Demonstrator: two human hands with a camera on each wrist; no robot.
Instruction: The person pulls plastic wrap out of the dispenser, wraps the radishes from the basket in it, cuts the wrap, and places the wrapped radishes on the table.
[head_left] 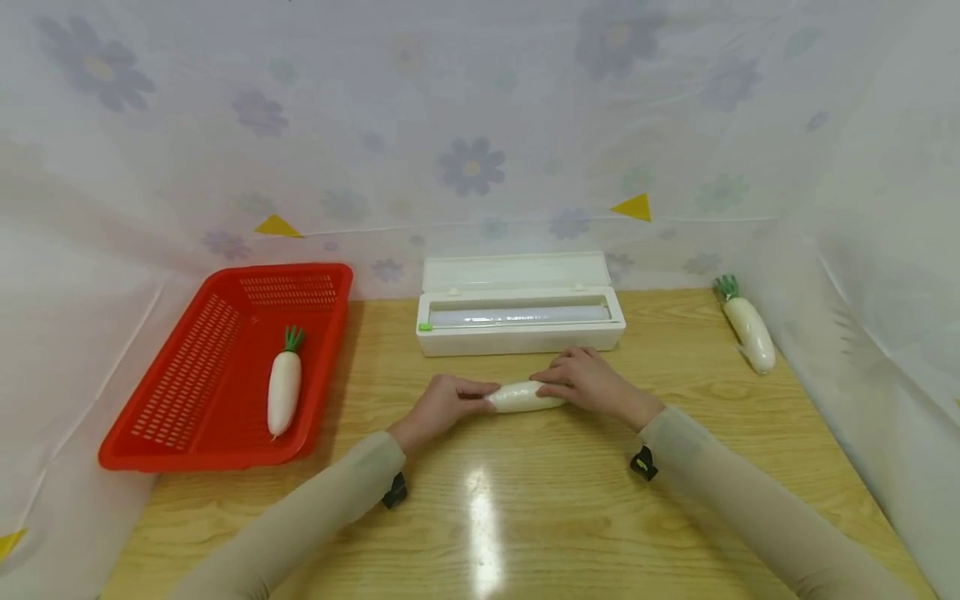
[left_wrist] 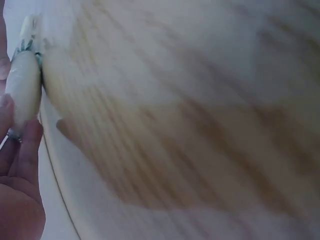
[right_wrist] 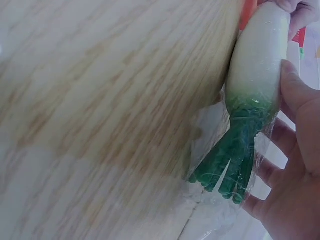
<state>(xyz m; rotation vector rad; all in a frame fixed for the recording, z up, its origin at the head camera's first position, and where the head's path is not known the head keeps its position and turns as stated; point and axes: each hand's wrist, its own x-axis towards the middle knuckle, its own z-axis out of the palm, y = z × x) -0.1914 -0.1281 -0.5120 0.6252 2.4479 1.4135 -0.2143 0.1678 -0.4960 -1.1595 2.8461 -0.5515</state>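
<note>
A white radish (head_left: 517,397) wrapped in clear film lies crosswise between my hands, over the middle of the table. At its tapered end, my left hand (head_left: 441,408) pinches it between thumb and fingers. My right hand (head_left: 592,385) holds the leafy end. In the right wrist view, the right thumb lies along the radish (right_wrist: 257,60) and the fingers reach behind its green leaves (right_wrist: 232,155). Loose cling film (right_wrist: 210,122) sticks out around those leaves. The head view has the leaves hidden under my right hand.
Behind my hands stands a white cling film box (head_left: 521,340), lid raised, a roll inside. On the left, a red basket (head_left: 225,460) contains another radish (head_left: 284,393). A third radish (head_left: 750,333), wrapped in film, lies at the table's far right edge. Patterned white sheeting (head_left: 472,225) encloses the table.
</note>
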